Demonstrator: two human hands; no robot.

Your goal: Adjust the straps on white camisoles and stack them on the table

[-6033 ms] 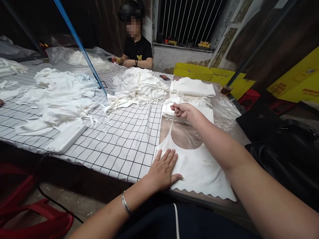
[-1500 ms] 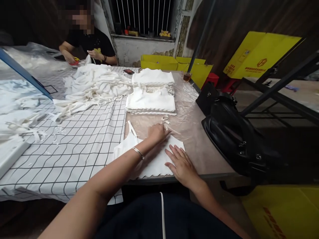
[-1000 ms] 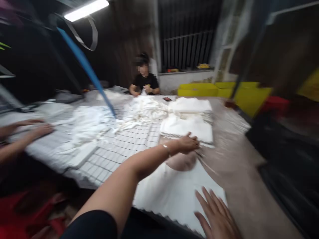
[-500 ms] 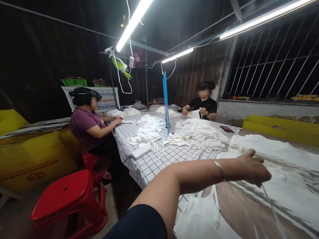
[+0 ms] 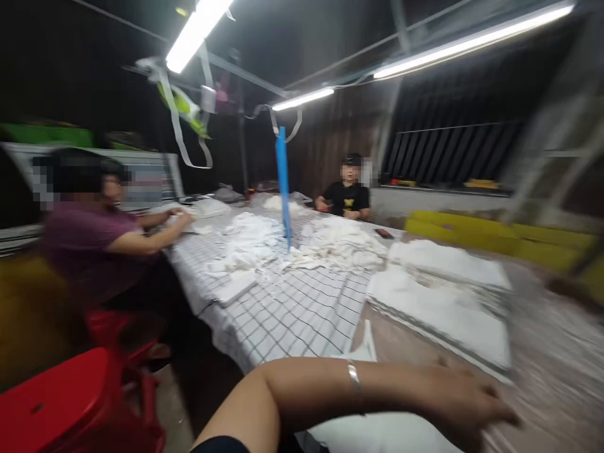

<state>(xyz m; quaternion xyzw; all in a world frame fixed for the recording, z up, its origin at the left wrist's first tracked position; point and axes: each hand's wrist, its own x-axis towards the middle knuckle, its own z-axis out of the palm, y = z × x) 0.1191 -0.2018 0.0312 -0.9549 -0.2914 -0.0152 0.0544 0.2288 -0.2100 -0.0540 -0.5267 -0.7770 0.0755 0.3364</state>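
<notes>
My left hand point(image 5: 467, 399) reaches across to the lower right, a silver bracelet point(image 5: 353, 371) on its wrist. Motion smears the fingers, so their grip cannot be made out. Under the forearm lies a white cloth piece point(image 5: 387, 433) with a narrow strap end point(image 5: 368, 340) showing above the arm. Just beyond the hand are stacks of flat white cloth pieces point(image 5: 438, 308), one behind the other. My right hand is out of view.
Loose white cloth heaps point(image 5: 342, 242) lie on the checked tablecloth point(image 5: 292, 314), beside an upright blue panel point(image 5: 283, 182). A person in purple point(image 5: 89, 245) sits at left, another in black point(image 5: 346, 198) across the table. A red stool point(image 5: 61, 402) stands lower left.
The view has swung to the right. My left hand has come down off the cloth stacks, nearer to me. The far person no longer visibly holds up white cloth.
</notes>
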